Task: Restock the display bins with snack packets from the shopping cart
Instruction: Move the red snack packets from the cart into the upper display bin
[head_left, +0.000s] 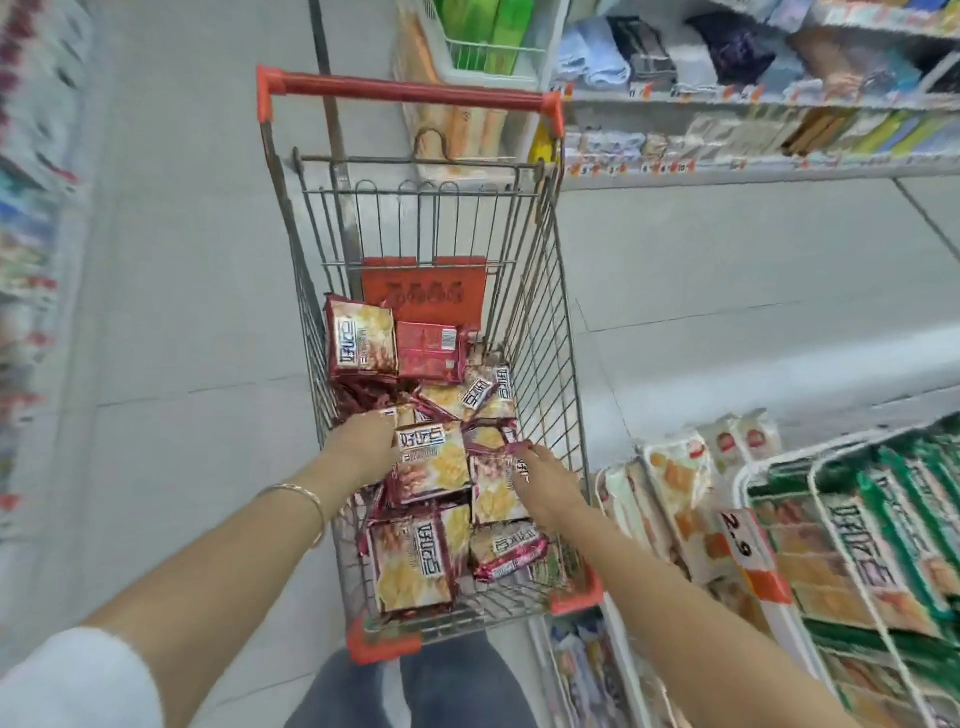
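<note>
Head | cart (410, 96) | left hand (363, 444) grips snack packet (434, 467) | right hand (545, 486) on neighbouring packet (493, 501), grip unclear

A: What colour are the snack packets (431, 462)?
B: Dark red edges, yellow cracker print, a white label with black characters
A: And the shopping cart (405, 96)?
B: Grey wire, orange-red handle and corner caps
A: The display bins (748, 483)?
B: White wire; the stocked packets (878, 545) inside are green-edged
</note>
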